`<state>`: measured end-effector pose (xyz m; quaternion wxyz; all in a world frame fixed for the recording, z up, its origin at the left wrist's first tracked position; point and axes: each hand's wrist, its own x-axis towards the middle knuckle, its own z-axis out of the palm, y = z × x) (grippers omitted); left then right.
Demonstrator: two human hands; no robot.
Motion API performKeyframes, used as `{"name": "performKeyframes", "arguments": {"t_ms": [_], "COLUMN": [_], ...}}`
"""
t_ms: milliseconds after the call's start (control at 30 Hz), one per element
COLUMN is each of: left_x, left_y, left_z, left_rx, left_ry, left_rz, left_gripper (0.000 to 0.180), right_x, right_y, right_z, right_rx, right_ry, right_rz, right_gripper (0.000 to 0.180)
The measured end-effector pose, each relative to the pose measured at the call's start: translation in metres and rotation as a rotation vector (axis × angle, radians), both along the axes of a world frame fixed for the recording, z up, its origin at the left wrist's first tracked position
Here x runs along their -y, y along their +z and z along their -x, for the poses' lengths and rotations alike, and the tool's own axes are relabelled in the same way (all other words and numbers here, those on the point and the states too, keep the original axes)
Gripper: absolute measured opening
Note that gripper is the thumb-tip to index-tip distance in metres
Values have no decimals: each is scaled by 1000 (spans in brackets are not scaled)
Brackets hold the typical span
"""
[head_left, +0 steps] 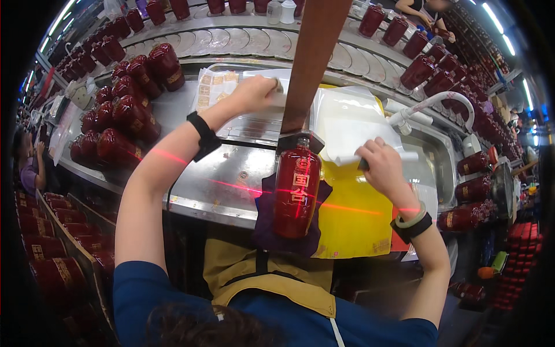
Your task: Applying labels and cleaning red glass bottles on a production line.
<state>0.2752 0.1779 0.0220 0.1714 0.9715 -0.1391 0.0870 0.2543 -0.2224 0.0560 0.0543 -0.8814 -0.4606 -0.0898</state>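
Note:
A glossy dark red bottle (pixel 298 194) with pale characters lies on a dark purple cloth (pixel 266 231), its neck pointing away from me beside the brown post. My left hand (pixel 260 93) reaches to the left of the post, fingers curled; what they hold, if anything, I cannot make out. Over the white sheets (pixel 352 124) at the right, my right hand (pixel 383 168) is closed by their near edge. A small dark end shows under its fingers, too little to name. Beneath the sheets lies a yellow mat (pixel 358 214).
A brown post (pixel 315 58) rises mid-view. Several red bottles (pixel 136 115) crowd the bench's left. Beside my left forearm lies a sheet of gold labels (pixel 211 87). A white faucet (pixel 439 101) arches over a sink (pixel 436 150) at right. Behind runs a plated conveyor (pixel 231 40).

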Motion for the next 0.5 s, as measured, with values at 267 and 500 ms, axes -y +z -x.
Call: {"name": "performKeyframes", "arguments": {"t_ms": [267,500], "left_x": [38,70], "left_y": [66,18], "left_z": [-58,-77], "left_rx": [-299,-671], "left_ry": [-409,-366], "left_rz": [583,492], "left_gripper": [34,48], "right_x": [-66,-37], "right_y": [61,39], "right_z": [-46,-58], "right_rx": [152,-195], "right_ry": [116,22], "right_rz": [-207,-77], "right_gripper": [23,22]}}
